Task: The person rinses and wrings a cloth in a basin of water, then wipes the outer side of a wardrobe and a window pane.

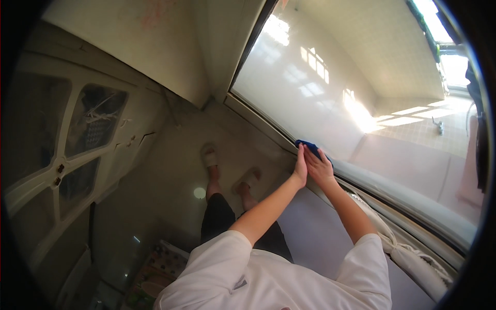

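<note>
A dark blue cloth (313,149) is bunched against the lower edge of a large glass pane (305,111). My right hand (320,167) presses the cloth to the glass near the frame, its fingers long and close together over it. Right beside it is my left hand (300,168), its fingers stretched out and their tips at the cloth's left end. The two hands touch along their inner sides. The part of the cloth under my palms is hidden.
Below the pane runs a window frame (268,124), with a tied white curtain (408,258) along it at the right. A white panelled door (64,139) with dark panes stands at the left. My slippered feet (209,156) are on the grey floor (181,139). Boxes (160,268) lie at the lower left.
</note>
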Available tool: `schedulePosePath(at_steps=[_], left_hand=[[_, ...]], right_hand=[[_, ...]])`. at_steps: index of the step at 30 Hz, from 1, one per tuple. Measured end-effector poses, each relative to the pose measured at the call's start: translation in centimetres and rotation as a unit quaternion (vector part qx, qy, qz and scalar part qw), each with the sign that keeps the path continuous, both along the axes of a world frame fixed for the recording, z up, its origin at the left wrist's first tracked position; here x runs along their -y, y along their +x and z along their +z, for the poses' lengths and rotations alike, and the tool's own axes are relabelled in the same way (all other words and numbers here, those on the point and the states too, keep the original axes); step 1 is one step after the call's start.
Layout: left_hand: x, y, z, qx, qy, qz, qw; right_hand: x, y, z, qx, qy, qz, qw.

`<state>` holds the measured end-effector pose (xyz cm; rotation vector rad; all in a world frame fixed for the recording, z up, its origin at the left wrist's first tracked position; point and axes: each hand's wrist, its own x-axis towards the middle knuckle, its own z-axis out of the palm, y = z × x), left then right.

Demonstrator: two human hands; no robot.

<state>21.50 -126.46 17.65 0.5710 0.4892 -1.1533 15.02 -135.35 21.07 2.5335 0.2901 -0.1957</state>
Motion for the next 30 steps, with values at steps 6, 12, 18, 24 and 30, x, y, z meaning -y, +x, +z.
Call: schedulePosePath(at_steps=[6, 12, 18, 24, 30], left_hand=[[-3.3, 13.8, -4.5, 0.074, 0.067, 0.123, 0.987], [-7.2, 24.8, -4.4, 0.119, 0.057, 0.175, 0.976], [-5.6, 18.3, -9.8, 0.024, 0.025, 0.226, 0.973], [-0.6, 5.3, -8.2, -0.01, 0.063, 0.116, 0.991], [-0.3, 7.6, -7.3, -0.062, 0.102, 0.117, 0.986]], right_hand=[[-4.1, 15.6, -4.0, 0.015, 0.029, 0.056, 0.998], [-8.5, 27.0, -5.7, 0.031, 0.018, 0.044, 0.998], [-7.3, 21.7, -7.1, 0.05, 0.019, 0.07, 0.996], [-1.7, 7.7, -8.0, -0.003, 0.017, 0.046, 0.999], [-2.0, 8.8, -8.2, 0.005, 0.01, 0.046, 0.999]])
